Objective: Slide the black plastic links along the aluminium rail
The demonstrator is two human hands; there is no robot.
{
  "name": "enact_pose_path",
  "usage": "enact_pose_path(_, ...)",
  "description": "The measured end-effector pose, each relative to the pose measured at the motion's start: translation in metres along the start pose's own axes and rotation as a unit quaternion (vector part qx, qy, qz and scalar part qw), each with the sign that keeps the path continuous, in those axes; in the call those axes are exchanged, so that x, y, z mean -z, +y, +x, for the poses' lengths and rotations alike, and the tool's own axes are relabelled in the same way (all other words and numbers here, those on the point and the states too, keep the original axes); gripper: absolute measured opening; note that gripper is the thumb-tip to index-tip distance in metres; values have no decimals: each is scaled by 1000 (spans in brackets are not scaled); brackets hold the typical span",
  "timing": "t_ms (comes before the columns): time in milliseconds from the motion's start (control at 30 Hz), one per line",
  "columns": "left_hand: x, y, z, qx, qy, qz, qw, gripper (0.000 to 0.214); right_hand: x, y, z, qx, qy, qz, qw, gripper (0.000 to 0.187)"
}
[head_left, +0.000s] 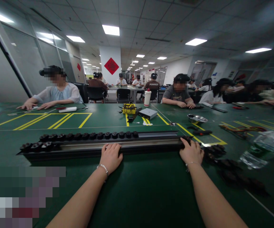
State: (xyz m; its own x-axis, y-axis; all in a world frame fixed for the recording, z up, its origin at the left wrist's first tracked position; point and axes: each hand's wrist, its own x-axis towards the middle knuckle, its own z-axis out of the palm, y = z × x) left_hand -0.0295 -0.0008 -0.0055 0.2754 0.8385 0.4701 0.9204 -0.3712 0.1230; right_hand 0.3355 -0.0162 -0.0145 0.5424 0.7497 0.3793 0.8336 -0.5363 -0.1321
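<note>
Minding the long black rail (84, 152)

It lies across the middle of the frame, on the green desk (146, 196). Our left hand (111, 157) rests with fingers bent over its near edge; our right hand (192, 152) touches its right end, but whether either one grasps firmly, we cannot tell. If our hands push unevenly, we think, the rail could turn, and the round black pieces (36, 146) at its left end could shift out of line.

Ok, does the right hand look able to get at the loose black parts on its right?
Probably yes: the right hand is at the rail's right end, the loose black parts lie close beside it, and nothing visible blocks the way.
</note>
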Motion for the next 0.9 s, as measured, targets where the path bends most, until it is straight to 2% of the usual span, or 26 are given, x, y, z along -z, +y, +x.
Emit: enact_pose_path(900, 0, 0, 0, -2, -1, 3, 1000, 24, 4, 3, 1, -16, 0, 17, 1000, 50)
